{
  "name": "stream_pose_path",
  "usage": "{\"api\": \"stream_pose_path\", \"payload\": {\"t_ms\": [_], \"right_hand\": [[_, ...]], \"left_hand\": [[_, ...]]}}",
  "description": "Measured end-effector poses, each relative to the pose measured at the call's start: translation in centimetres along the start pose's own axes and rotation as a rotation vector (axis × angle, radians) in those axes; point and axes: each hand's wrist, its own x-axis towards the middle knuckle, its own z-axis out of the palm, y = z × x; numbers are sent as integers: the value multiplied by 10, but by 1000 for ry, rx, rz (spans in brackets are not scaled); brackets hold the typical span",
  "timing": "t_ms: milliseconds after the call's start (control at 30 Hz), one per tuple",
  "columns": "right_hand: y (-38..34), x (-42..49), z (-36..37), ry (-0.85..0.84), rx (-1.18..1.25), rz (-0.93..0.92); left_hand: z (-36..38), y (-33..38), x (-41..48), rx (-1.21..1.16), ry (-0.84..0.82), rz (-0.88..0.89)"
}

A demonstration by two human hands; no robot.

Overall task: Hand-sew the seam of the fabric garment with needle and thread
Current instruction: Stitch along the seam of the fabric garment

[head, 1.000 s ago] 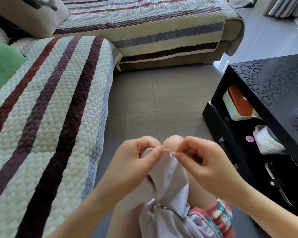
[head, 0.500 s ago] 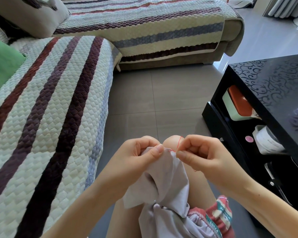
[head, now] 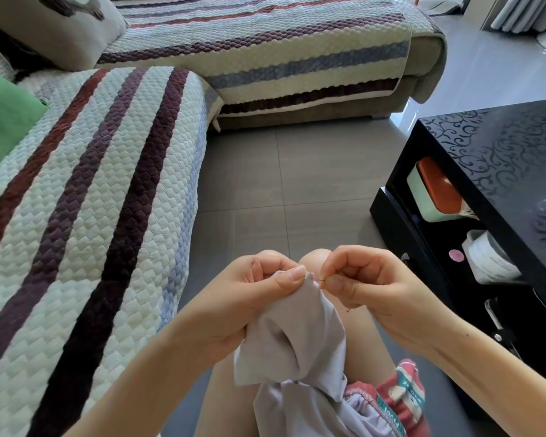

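Observation:
A pale lilac-grey garment point(head: 300, 335) hangs over my lap above my knees. My left hand point(head: 259, 298) pinches its top edge between thumb and curled fingers. Just to the right, my right hand point(head: 363, 285) pinches a thin needle point(head: 322, 280) at the fabric's edge, its fingers curled. A red thread point(head: 330, 254) runs up over my right index finger, and a short red end shows below that hand. Most of the needle is hidden by my fingertips.
A sofa with a striped quilted cover point(head: 85, 216) fills the left and back, with a green cushion point(head: 4, 121). A black coffee table point(head: 498, 171) stands on the right, its lower shelf holding an orange-lidded box point(head: 435, 190) and a white container point(head: 489, 260). Grey tiled floor point(head: 281, 178) lies ahead.
My right hand has drawn slightly to the right, away from the fabric edge, showing a bit of needle. My left hand keeps its pinch on the garment.

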Motion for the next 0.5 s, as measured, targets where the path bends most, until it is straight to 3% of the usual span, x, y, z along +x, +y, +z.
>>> {"api": "stream_pose_path", "payload": {"t_ms": [267, 500], "right_hand": [[17, 0, 6, -16, 76, -55], [14, 0, 4, 130, 14, -109]], "left_hand": [[2, -2, 2, -12, 34, 35], [7, -2, 4, 83, 70, 117]]}}
